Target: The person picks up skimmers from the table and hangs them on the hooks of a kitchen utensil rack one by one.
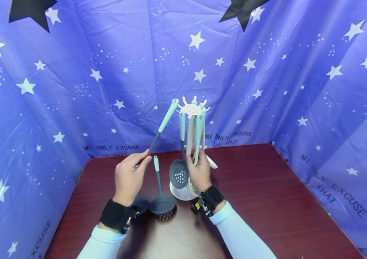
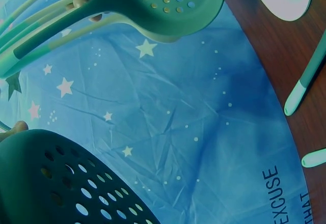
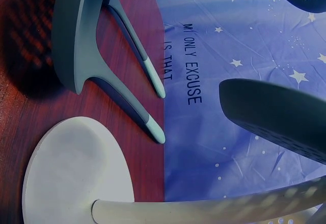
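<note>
In the head view my left hand pinches the dark shaft of a utensil with a mint handle, tilted so the handle's end is beside the stand's top. A dark perforated head, seen close in the left wrist view, appears to be its head, a skimmer's. My right hand grips the white utensil stand low, around its post and hanging shafts; which ones exactly is hidden. From the stand's hooks hang a dark skimmer and several mint-handled utensils.
A dark perforated ladle-like utensil lies on the dark red table, handle away from me. Another dark utensil head lies beside it, partly behind my left wrist. The stand's round white base is near them. A starry blue curtain surrounds the table.
</note>
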Motion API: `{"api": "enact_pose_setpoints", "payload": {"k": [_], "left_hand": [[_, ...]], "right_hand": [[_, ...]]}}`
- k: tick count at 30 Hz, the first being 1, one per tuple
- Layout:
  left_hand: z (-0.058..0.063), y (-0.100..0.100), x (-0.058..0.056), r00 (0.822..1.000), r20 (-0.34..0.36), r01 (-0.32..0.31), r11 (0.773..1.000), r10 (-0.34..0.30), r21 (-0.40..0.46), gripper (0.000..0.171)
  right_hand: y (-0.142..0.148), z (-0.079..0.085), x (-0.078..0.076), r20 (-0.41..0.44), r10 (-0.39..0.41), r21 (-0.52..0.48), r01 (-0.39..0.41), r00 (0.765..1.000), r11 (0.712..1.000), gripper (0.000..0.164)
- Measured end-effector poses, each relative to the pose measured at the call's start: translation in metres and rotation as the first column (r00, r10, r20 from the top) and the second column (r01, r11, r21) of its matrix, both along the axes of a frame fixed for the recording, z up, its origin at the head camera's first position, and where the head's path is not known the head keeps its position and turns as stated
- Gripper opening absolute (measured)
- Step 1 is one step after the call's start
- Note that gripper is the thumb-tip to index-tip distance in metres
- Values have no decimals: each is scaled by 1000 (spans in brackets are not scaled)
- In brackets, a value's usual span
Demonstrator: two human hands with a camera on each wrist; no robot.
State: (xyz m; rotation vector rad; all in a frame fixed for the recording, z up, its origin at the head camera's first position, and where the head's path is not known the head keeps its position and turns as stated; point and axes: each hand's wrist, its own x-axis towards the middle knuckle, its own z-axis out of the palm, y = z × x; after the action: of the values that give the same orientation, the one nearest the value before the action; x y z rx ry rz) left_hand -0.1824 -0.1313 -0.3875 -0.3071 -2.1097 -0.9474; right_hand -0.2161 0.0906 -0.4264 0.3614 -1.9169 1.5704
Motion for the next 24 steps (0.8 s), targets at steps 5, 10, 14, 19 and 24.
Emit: {"api": "enact_pose_setpoints", "payload": {"k": [5,10,14,19,24], "left_hand": [[0,1,-3,1000,-18,10,1000,-10,-6,29],[2,1,-2,1000,-8,5,1000,-5,-7,29],[2,2,-2,1000,8,3,1000,-3,10,29],[0,3,-3,1000,10,7,999,-8,35,29],[-2,1,-4,1000,9,1,1000,-1,31,29]], "right_hand": [[0,1,0,-2,-10,-3,10,1000,1000,23],[0,-1,-1,13,0,-15,0,1000,1000,23],[0,-2,-1,24,-1,-16,1,1000,1000,23],[-1,-4,-2,27,-13,-25,14,1000,1000,22],[-2,-4,-3,15,-13,-28,13,1000,1000,23]]}}
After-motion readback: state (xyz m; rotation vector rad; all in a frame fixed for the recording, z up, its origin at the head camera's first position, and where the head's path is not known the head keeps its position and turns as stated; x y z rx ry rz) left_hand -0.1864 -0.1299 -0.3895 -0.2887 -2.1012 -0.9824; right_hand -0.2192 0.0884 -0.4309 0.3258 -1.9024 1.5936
